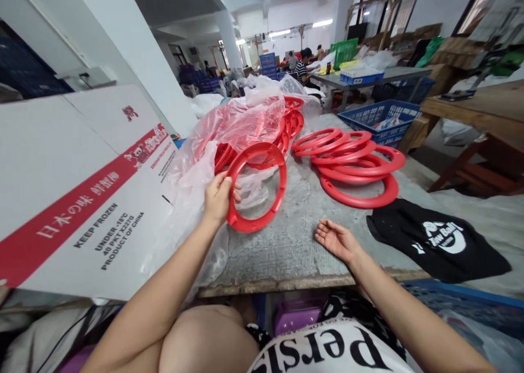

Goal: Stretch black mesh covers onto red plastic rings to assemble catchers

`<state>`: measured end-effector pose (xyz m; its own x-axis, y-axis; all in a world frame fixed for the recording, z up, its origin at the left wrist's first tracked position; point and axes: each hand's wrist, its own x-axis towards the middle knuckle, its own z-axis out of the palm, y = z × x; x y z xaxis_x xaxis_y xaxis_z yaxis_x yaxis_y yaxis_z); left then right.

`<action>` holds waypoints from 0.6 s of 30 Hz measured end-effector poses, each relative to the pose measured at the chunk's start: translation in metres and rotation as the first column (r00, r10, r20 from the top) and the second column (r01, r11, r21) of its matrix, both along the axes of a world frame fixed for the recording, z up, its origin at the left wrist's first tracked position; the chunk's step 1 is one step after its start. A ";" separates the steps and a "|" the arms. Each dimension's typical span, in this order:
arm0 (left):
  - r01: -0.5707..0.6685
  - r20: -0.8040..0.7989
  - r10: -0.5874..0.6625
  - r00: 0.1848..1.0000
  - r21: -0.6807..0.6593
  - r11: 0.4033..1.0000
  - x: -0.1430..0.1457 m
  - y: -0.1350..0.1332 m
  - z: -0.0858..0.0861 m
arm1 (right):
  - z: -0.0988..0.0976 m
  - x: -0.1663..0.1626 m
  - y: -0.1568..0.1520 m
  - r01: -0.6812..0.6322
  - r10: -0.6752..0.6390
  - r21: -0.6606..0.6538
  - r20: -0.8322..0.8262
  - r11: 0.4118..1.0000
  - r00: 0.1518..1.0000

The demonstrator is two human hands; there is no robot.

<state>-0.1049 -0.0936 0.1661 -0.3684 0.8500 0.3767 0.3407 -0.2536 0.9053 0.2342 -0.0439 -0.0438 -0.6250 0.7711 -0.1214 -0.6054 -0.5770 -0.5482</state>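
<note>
My left hand grips a red plastic ring by its left rim and holds it tilted up off the grey table. Just behind it, more red rings lie inside a clear plastic bag. My right hand rests palm up on the table with its fingers loosely spread and nothing in it. A loose pile of several red rings lies beyond my right hand.
A large white and red cardboard box leans at the left. A black printed bag lies at the right. Blue crates, a wooden table and seated people are farther back.
</note>
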 end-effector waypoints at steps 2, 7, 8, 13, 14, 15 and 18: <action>-0.050 0.182 0.061 0.982 -0.061 0.997 -0.003 -0.002 -0.007 | 0.000 0.000 0.000 -0.001 0.001 -0.004 -0.005 1.000 1.000; -0.064 0.447 0.258 0.857 -0.405 0.912 0.005 -0.002 -0.053 | 0.003 -0.001 -0.002 0.007 -0.008 -0.047 -0.038 0.999 0.999; -0.044 0.461 0.289 0.839 -0.471 0.881 0.008 -0.002 -0.066 | 0.004 -0.001 -0.002 0.013 -0.015 -0.053 -0.045 0.999 0.999; -0.013 0.367 0.359 0.858 -0.684 0.730 0.014 -0.004 -0.113 | 0.005 0.000 -0.003 0.113 -0.117 -0.049 -0.085 0.992 0.990; -0.015 0.341 0.351 0.872 -0.698 0.716 0.012 -0.004 -0.118 | 0.006 0.000 -0.004 0.136 -0.139 -0.042 -0.087 0.990 0.986; -0.012 0.308 0.330 0.892 -0.713 0.701 0.010 -0.005 -0.121 | 0.006 0.000 -0.005 0.159 -0.161 -0.033 -0.088 0.987 0.983; -0.007 0.131 0.186 0.974 -0.801 0.599 -0.001 -0.004 -0.125 | 0.009 0.001 -0.009 0.262 -0.261 0.006 -0.086 0.965 0.962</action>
